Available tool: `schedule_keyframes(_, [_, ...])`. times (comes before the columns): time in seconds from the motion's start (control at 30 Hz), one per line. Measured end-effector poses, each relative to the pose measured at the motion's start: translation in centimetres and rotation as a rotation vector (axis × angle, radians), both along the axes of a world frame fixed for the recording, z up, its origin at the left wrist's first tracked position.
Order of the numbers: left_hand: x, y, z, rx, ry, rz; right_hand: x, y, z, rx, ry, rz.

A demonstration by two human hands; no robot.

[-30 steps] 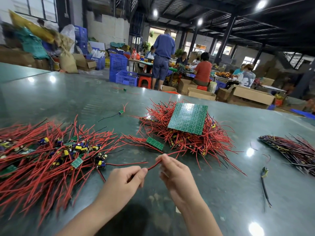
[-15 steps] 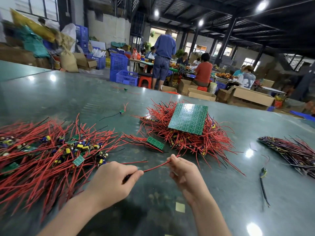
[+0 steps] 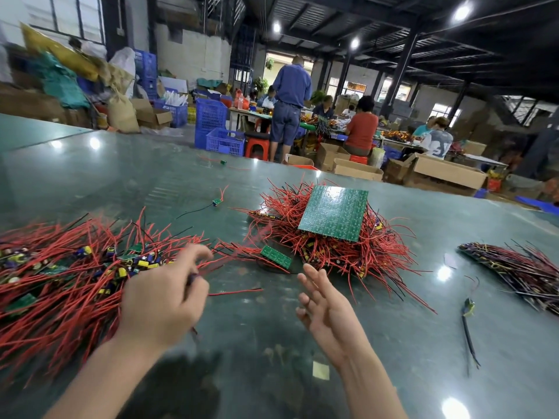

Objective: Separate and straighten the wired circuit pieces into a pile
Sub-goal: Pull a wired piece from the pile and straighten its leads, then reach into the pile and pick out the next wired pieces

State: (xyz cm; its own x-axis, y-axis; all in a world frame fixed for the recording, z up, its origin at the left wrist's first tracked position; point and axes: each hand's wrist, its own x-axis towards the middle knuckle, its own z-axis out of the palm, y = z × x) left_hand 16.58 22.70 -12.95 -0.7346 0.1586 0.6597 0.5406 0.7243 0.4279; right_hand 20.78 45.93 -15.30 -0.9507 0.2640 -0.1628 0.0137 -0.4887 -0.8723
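Green, glossy table under everything, with a large square green circuit panel as the landmark, lying tilted on top of a tangled heap of red-wired circuit pieces. Just in front of that panel and to its left, a small green rectangular board at the heap's edge, red leads trailing from it. Far to the panel's left, a wide spread pile of red-wired pieces with yellow and blue components showing among the leads. Left hand at that pile's near right edge, blurred, fingers curled, a dark wire end showing at the fingers; whether actually pinched cannot be told through the blur. A single red wire flat on the table between the two hands. Right hand in front of the panel, raised edge-on, fingers straight and slightly apart, holding nothing. To the panel's right, a flatter bundle of darker wired pieces; nearer than that, one loose piece with a black lead. Behind the panel's left, a lone small wired piece. Beyond the table, people at work among cardboard boxes and blue plastic crates.
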Motion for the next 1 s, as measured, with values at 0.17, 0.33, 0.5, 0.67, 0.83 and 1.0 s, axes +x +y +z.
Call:
schedule_keyframes(0.17, [-2.3, -2.7, 1.9, -0.081, 0.088, 0.432, -0.1, 0.1, -0.2, -0.025, -0.082, -0.062])
schedule_keyframes(0.33, [-2.7, 0.4, 1.6, -0.189, 0.074, 0.33, -0.2, -0.3, -0.1, -0.075, -0.054, -0.042])
schedule_keyframes(0.5, [-5.8, 8.2, -0.8, -0.507, -0.216, 0.001, -0.2, -0.6, 0.0, -0.119, -0.089, -0.047])
schedule_keyframes(0.67, [-9.4, 12.8, -3.1, -0.536, -0.485, -0.154, -0.2, -0.5, 0.2, -0.163, -0.055, -0.067])
schedule_keyframes(0.83, [-9.7, 13.6, -3.7, -0.52, -0.535, -0.092, -0.4, -0.3, 0.3, -0.199, -0.019, -0.1])
schedule_keyframes(1.0, [-8.8, 12.7, -3.1, -0.463, -0.447, -0.149, -0.3, -0.5, 0.2, -0.095, -0.026, -0.196])
